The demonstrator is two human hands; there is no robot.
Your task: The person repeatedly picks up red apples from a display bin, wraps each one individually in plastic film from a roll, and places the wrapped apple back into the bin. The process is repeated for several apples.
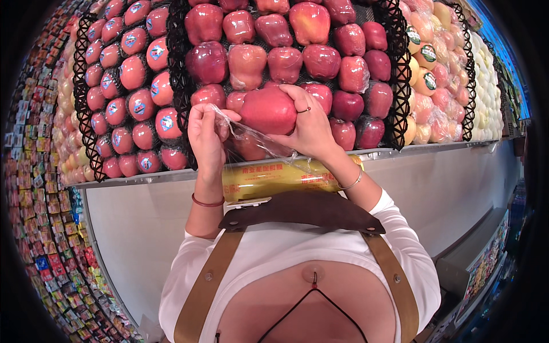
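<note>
A red apple [269, 111] is held in my right hand [309, 124], with the thumb below it and the fingers on its upper right side. My left hand [209, 133] pinches a gathered edge of clear cling film [257, 138] at the apple's left. The film stretches beneath the apple towards my right hand. Whether the film also covers the apple's face I cannot tell. Just below my hands, between my forearms, lies a roll of cling film in yellow printed wrapping [279, 176], against the front of the display.
Rows of film-wrapped red apples [285, 64] fill the sloped display ahead. Black lattice dividers [178, 77] separate them from stickered apples [139, 107] at left and paler wrapped fruit [439, 77] at right. A metal ledge [386, 153] runs along the front. Packaged goods [51, 240] line the far left.
</note>
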